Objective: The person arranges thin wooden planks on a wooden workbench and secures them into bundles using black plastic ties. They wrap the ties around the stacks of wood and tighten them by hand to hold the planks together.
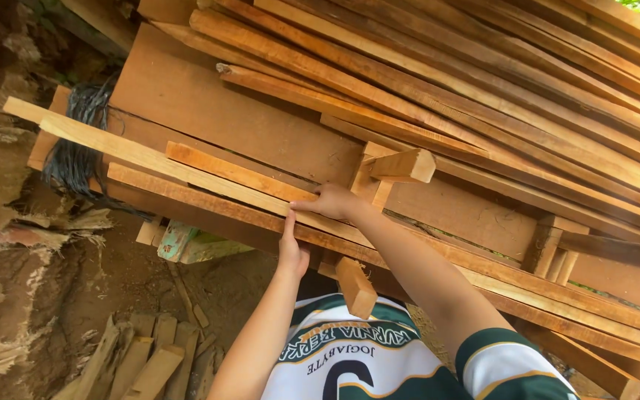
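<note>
I see my left hand (291, 252) reaching up under a long pale slat (187, 172) that lies slantwise across the front of a big stack of boards (527, 96). Its fingers point upward, the tips pressing against the slat's lower edge; they are nearly straight, not wrapped around anything. My right hand (332, 201) rests on top of the same slat, just above and right of the left one, fingers bent over the upper face with the tips pointing left. I cannot tell whether the thumb closes underneath, so whether it truly grips is unclear. The slat runs from the upper left, near a bundle of dark strands (75, 141), down toward the lower right under my forearm. A shorter orange strip (238, 172) lies on it, ending just beside the right hand. A short block (401, 164) juts out just above and right of that hand, and another block (355, 287) hangs below my arms. Wood offcuts (142, 359) lie on the dirt ground (53, 289) at lower left.
</note>
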